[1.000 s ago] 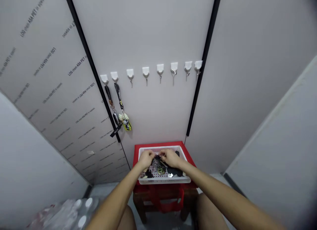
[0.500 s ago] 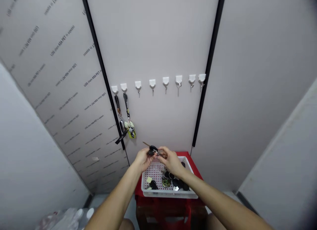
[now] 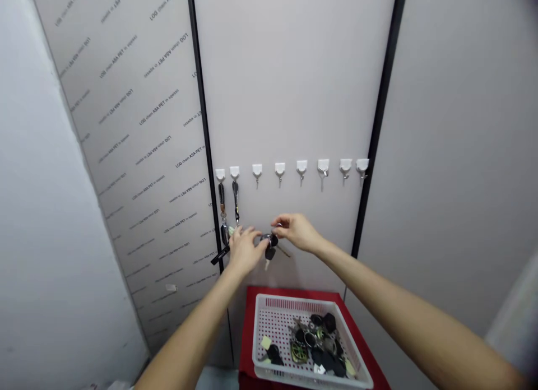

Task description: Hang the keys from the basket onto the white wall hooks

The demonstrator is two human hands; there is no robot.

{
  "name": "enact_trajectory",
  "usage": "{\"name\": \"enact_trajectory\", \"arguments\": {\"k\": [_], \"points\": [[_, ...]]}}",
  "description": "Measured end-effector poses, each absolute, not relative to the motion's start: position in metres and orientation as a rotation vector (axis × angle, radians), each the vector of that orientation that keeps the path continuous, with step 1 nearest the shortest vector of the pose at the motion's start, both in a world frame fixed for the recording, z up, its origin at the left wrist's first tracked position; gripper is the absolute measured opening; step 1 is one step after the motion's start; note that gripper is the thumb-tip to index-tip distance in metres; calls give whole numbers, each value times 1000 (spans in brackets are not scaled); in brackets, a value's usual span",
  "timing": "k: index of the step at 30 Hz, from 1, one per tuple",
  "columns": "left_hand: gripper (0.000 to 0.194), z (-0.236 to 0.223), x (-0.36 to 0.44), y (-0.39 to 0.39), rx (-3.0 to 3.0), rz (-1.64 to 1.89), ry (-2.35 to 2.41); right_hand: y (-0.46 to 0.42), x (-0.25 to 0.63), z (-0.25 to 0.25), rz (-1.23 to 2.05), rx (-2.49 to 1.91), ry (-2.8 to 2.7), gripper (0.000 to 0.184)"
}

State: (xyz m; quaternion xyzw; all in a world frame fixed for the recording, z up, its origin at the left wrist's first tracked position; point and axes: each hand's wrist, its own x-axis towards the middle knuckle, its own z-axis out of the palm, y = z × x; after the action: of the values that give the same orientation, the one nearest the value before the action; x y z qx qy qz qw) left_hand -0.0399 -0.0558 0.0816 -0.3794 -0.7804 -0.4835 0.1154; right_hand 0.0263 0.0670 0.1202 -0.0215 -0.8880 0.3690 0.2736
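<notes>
A bunch of keys (image 3: 270, 253) with black heads hangs in front of the wall, above the basket. My right hand (image 3: 296, 232) pinches its ring at the top. Just left of the keys is my left hand (image 3: 244, 250), its fingers spread and the thumb beside the black key heads; whether it touches them I cannot tell. Behind the left hand, a key chain with a black strap (image 3: 236, 196) hangs from a hook and its lower end is mostly hidden. Another key chain (image 3: 222, 194) with a dark strap and a black tag hangs at the far left hook.
Several white wall hooks (image 3: 279, 168) form a row above my hands. Below, a white perforated basket (image 3: 263, 370) holds more keys, fobs and a round green-and-black piece. It stands on a red cover (image 3: 249, 323). Black strips (image 3: 203, 110) edge the wall panel.
Both hands have risen from the basket to the wall with the bunch of keys. My left hand has loosened and spread its fingers. The view has tilted, so hooks and basket appear lower.
</notes>
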Motion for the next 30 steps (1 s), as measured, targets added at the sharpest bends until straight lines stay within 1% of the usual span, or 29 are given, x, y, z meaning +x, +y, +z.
{"name": "enact_trajectory", "arguments": {"k": [1, 3, 5, 8, 10, 15, 20, 22, 25, 27, 30], "points": [[28, 91, -43, -56, -1177, -1432, -2254, 66, 21, 129, 1027, -27, -2361, 13], [31, 106, -49, -53, -1350, -1584, -2192, 61, 10, 146, 1084, 17, -2274, 14], [28, 118, -54, -47, -1381, -1770, -2175, 55, -1, 161, 1113, 25, -2173, 13], [25, 133, -63, -37, -1115, -1979, -2149, 48, -14, 178, 1087, -13, -2055, 10], [26, 141, -71, -31, -955, -2038, -2106, 47, -23, 185, 1036, -47, -2002, 8], [23, 153, -90, -18, -780, -1923, -2066, 50, -40, 195, 922, -160, -1950, 7], [22, 151, -91, -14, -761, -1742, -2237, 53, -48, 197, 768, -316, -2073, 14], [26, 144, -86, -19, -806, -1645, -2269, 54, -43, 193, 736, -301, -2136, 19], [39, 126, -75, -32, -852, -1549, -2228, 60, -22, 173, 666, -244, -2207, 23], [43, 106, -67, -42, -864, -1524, -2184, 69, 0, 146, 661, -228, -2309, 24], [48, 64, -50, -53, -912, -1517, -2127, 85, 39, 85, 688, -228, -2634, 24]]}}
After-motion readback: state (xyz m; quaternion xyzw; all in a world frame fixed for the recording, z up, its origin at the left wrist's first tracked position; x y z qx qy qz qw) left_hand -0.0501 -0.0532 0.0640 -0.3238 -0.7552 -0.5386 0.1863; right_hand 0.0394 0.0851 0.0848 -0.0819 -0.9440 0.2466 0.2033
